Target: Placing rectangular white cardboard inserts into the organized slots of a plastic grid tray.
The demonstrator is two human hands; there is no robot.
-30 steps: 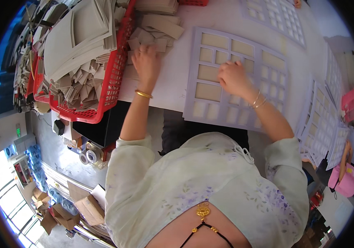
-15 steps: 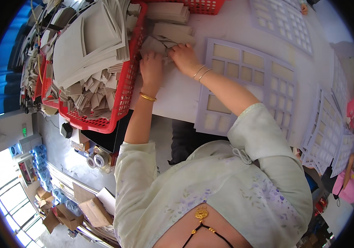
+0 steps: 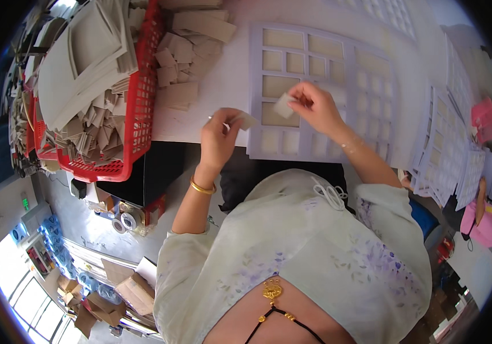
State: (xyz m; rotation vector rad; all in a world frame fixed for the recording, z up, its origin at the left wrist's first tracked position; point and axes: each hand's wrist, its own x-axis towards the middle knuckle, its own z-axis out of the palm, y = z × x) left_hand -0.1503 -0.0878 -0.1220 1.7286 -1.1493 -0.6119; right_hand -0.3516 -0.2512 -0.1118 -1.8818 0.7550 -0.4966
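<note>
My left hand (image 3: 220, 136), closed, pinches a small grey cardboard piece (image 3: 247, 121) just left of a lavender frame panel (image 3: 253, 92) full of rectangular openings. Over that panel, my right hand (image 3: 316, 108) grips a second small cardboard piece (image 3: 284, 106) between thumb and fingers. The panel lies flat on the white table and light backing shows through its openings. Loose cardboard pieces (image 3: 181, 94) lie in a heap beyond my left hand, next to a red plastic basket (image 3: 142, 109).
Stacked cardboard sheets (image 3: 62, 86) and many offcuts fill the basket at the left. More lavender panels (image 3: 444, 155) stand or lean at the right, with another panel (image 3: 392, 14) at the far side. The table's near edge (image 3: 200, 142) runs in front of me.
Both hands have left the cardboard heap and come nearer and to the right, each now holding a small piece. The view has shifted, so the basket and panel appear further left.
</note>
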